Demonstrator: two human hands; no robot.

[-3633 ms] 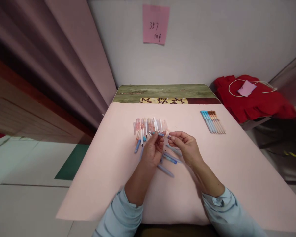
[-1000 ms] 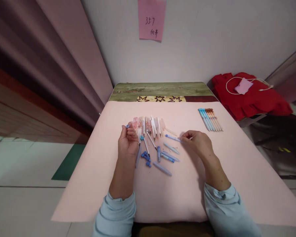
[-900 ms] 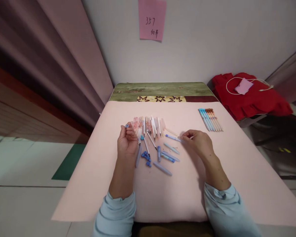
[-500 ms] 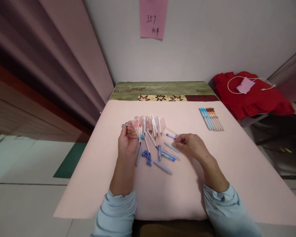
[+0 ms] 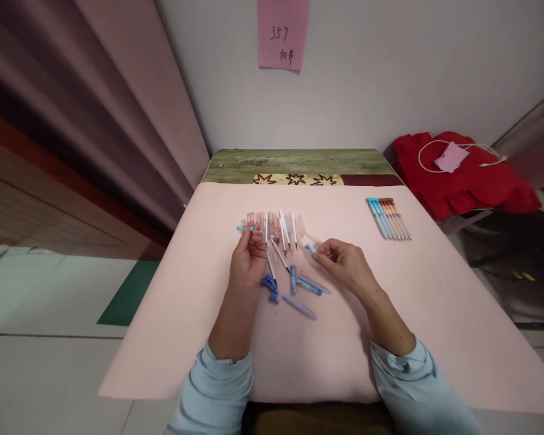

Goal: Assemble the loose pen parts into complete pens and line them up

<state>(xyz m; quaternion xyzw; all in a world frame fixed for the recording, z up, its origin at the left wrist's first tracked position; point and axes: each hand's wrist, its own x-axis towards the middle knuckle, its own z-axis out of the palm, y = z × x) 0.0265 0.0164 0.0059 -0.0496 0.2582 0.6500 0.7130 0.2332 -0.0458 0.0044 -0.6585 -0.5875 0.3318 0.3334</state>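
My left hand is closed in a pinch on a small light-blue pen part, held above the left end of the pen parts. Close to the middle right, my right hand has its fingertips closed on a blue pen barrel piece; the fingers cover its far end. Between the hands lie white ink refills, some dark-tipped. Nearer to me are dark-blue caps, an upright-pointing blue barrel piece and a bluish-grey barrel.
A row of pink and clear pen parts lies behind the refills. Finished-looking pens with blue and brown tops lie side by side at the right on the pink tabletop cover. A red cloth is beyond the right edge.
My left hand has moved right with its light-blue part. My right hand has lifted and tilted the blue barrel piece. The pale-blue barrel near it no longer shows on the table.
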